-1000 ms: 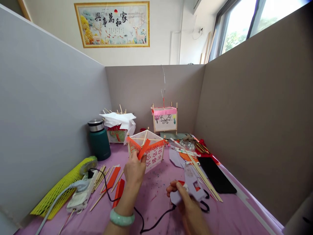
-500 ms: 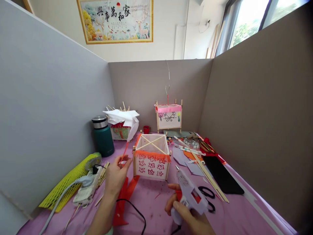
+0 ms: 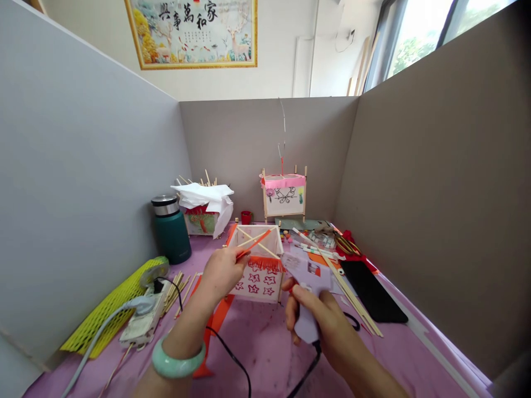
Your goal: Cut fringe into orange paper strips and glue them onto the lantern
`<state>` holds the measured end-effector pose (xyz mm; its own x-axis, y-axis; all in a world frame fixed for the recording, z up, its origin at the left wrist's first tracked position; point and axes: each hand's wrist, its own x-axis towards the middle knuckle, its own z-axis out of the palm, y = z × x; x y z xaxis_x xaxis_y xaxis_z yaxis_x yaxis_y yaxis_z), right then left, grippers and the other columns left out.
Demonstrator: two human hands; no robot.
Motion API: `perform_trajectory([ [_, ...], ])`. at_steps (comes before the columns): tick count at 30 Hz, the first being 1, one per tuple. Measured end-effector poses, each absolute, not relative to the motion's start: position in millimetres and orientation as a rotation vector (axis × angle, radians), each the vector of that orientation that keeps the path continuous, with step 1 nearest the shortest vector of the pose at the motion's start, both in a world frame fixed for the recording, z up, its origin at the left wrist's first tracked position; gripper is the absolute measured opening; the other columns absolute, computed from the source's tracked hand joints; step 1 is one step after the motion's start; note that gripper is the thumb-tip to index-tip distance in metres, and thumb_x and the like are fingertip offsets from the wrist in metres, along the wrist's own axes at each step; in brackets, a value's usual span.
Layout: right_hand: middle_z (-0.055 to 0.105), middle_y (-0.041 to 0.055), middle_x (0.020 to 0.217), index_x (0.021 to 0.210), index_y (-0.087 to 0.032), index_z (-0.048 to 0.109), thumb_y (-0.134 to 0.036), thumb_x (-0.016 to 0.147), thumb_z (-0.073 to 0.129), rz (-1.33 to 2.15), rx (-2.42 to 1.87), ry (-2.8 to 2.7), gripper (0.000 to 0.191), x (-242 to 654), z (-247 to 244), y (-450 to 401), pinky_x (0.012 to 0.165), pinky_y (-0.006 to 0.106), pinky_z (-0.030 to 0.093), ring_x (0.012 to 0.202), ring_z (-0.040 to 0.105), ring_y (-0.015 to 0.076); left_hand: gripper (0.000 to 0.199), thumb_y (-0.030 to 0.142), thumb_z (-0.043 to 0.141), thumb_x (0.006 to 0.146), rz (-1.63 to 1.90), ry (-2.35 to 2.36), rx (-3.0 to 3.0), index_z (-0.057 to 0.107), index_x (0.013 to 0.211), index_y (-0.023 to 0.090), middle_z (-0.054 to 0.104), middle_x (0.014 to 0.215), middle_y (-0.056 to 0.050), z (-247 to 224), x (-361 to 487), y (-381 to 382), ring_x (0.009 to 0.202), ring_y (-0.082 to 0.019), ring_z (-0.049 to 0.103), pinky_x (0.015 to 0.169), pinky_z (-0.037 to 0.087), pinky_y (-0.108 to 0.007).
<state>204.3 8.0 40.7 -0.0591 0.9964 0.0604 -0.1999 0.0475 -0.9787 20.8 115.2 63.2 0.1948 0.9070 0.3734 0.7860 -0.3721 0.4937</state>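
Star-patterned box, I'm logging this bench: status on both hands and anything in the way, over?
Left hand pinching orange strip over star-patterned box. Right hand gripping glue gun, nozzle by box's right side. Black cord lying across cloth in front.

Purple-covered table (image 3: 265, 354) bears bottle (image 3: 171, 232), power strip (image 3: 143, 323), black phone (image 3: 373, 292)
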Motion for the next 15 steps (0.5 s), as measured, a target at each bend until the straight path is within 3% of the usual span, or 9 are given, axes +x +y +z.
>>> perform_trajectory([
  [5,0.061,-0.0011,0.053,0.091,-0.016,0.058,-0.055,0.084,0.055,1.448,-0.903,-1.122,0.04,203.9,45.7,25.5,0.042,0.019,0.037,0.039,0.051,0.0099,0.024,0.028,0.054,0.083,0.991,1.602,2.169,0.076,0.093,0.023,0.066,0.06,0.0,57.4,22.4,115.7,0.056,-0.016,0.058,0.056,0.039,-0.025],
  [11,0.06,-0.0013,0.05,0.088,-0.015,0.058,-0.056,0.082,0.055,1.477,-0.975,-1.127,0.041,197.6,49.9,37.4,0.038,0.018,0.031,0.037,0.05,0.0099,0.02,0.026,0.058,0.08,1.166,1.569,2.099,0.074,0.092,0.026,0.073,0.077,0.0,46.5,22.5,112.2,0.067,-0.016,0.063,0.061,0.042,-0.025],
  [15,0.061,-0.0008,0.05,0.087,-0.016,0.057,-0.055,0.081,0.056,1.492,-0.997,-1.125,0.039,194.2,48.5,41.4,0.038,0.019,0.029,0.036,0.05,0.01,0.019,0.029,0.057,0.082,1.292,1.614,2.134,0.073,0.092,0.025,0.072,0.075,-0.001,35.2,25.2,108.8,0.067,-0.017,0.063,0.06,0.042,-0.025],
])
